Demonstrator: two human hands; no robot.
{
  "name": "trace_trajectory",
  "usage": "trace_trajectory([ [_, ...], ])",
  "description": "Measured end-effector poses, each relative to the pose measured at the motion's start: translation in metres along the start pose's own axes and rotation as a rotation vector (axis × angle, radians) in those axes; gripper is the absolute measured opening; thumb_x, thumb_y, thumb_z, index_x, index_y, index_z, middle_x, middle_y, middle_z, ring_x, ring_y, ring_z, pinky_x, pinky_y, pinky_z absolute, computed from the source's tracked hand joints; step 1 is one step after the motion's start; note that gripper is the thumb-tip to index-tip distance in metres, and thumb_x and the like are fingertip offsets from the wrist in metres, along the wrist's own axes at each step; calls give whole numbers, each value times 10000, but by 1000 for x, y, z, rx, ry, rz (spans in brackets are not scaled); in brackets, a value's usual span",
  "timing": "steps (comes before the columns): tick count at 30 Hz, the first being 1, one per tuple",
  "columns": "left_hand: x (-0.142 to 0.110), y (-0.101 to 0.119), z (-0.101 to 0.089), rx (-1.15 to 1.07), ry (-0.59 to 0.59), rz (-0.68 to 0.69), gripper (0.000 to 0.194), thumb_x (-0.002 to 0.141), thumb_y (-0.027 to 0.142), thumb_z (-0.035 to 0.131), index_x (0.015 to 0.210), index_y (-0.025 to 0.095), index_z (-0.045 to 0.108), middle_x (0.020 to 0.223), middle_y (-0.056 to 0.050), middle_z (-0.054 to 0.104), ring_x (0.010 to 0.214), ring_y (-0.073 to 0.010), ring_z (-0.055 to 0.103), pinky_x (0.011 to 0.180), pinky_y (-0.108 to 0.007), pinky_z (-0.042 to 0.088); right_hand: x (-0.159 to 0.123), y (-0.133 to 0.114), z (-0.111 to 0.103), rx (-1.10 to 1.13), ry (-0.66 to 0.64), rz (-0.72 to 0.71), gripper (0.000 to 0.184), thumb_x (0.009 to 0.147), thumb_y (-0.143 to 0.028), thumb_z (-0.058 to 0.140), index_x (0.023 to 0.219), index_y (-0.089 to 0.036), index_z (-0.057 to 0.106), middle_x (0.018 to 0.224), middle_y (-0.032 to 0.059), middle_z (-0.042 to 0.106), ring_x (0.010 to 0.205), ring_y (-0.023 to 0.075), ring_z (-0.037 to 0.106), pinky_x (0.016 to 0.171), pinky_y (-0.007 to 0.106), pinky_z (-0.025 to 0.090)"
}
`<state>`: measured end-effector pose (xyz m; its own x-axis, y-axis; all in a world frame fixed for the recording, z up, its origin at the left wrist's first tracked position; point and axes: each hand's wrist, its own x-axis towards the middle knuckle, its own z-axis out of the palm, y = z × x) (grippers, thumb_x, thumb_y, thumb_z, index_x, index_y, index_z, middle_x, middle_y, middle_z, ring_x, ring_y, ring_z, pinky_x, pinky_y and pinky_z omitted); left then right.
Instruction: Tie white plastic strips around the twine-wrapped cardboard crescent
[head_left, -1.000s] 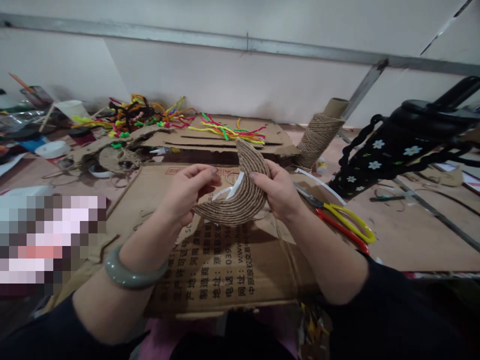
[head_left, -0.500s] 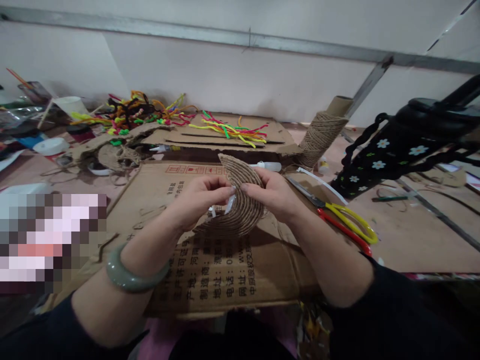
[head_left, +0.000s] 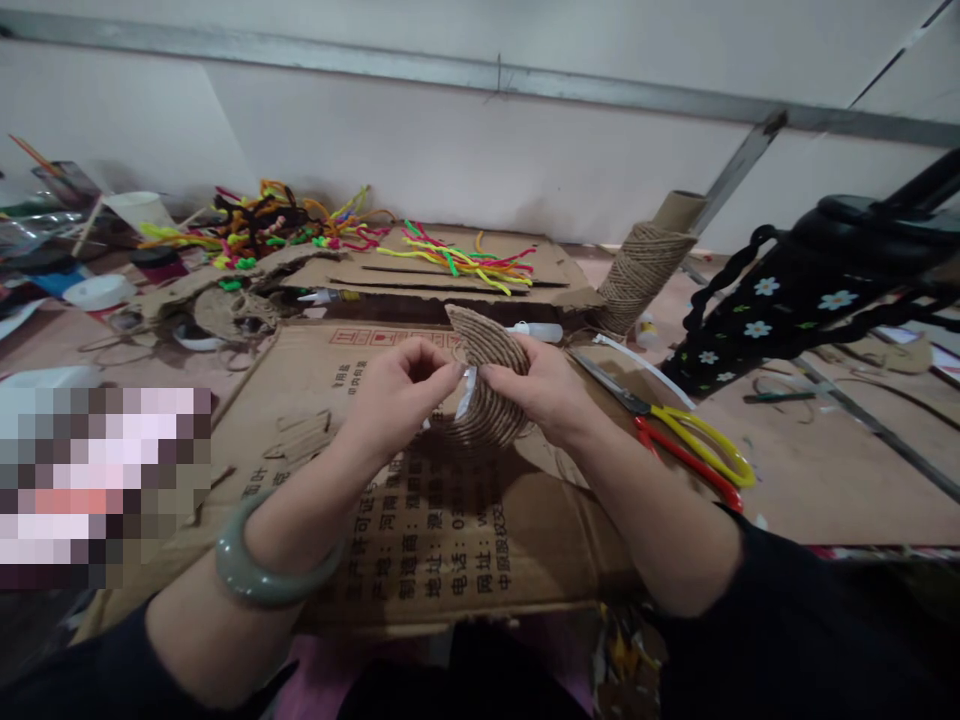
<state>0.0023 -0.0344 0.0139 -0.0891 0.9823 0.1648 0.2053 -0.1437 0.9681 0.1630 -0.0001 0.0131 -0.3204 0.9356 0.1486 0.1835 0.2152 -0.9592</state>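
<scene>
"What do the containers hold?"

"At far left I see a clear cup (head_left: 69, 187) with thin orange sticks standing in it, and a white tapered cup (head_left: 139, 211) whose inside I can't make out. Nearby are a dark-lidded jar of blue (head_left: 52, 276), a dark-lidded jar of magenta (head_left: 160, 268) and a white-lidded jar (head_left: 100, 293). A black bottle with white daisies (head_left: 757, 305) leans at right; its contents are hidden from me."

"And your hands?"

"Both reach forward over the printed brown cardboard (head_left: 420, 560), wrists angled inward, fingertips nearly meeting. My left hand (head_left: 401, 388) has its thumb and index finger closed at the top of a narrow white strip (head_left: 466, 393). My right hand (head_left: 546, 385) grips the curved brown twine-wound piece (head_left: 491, 420), thumb on its face, the other fingers mostly hidden behind."

"Where's that piece?"

"Between my hands, above the cardboard, with red-and-yellow-handled scissors (head_left: 686, 440) to its right on the desk (head_left: 810, 480)."
</scene>
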Motion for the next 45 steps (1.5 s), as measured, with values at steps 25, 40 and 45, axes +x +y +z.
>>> trace_trajectory([
  [25, -7, 5, 2, 37, -48, 4, 132, 687, 293, 648, 675, 165, 616, 630, 8, 589, 573, -110, 499, 556, -239, 411, -6, -5, 4, -254, 61, -171, 234, 710, -273, 591, 914, -161, 605, 827, 18, 665, 719, 147, 571, 651, 272, 442],
  [40, -6, 2, 3, 2, -61, -7, 161, 697, 313, 659, 661, 159, 630, 610, 5, 586, 560, -105, 491, 534, -230, 397, -6, -4, 2, -271, 53, -170, 229, 715, -278, 590, 912, -163, 605, 823, 17, 666, 718, 148, 571, 654, 276, 442],
  [45, -7, 3, 3, 8, -44, -14, 154, 684, 309, 659, 649, 162, 630, 604, 3, 590, 560, -111, 497, 540, -235, 399, -6, -6, 2, -272, 52, -179, 230, 712, -273, 593, 911, -158, 607, 819, 15, 664, 711, 145, 569, 644, 268, 437],
])
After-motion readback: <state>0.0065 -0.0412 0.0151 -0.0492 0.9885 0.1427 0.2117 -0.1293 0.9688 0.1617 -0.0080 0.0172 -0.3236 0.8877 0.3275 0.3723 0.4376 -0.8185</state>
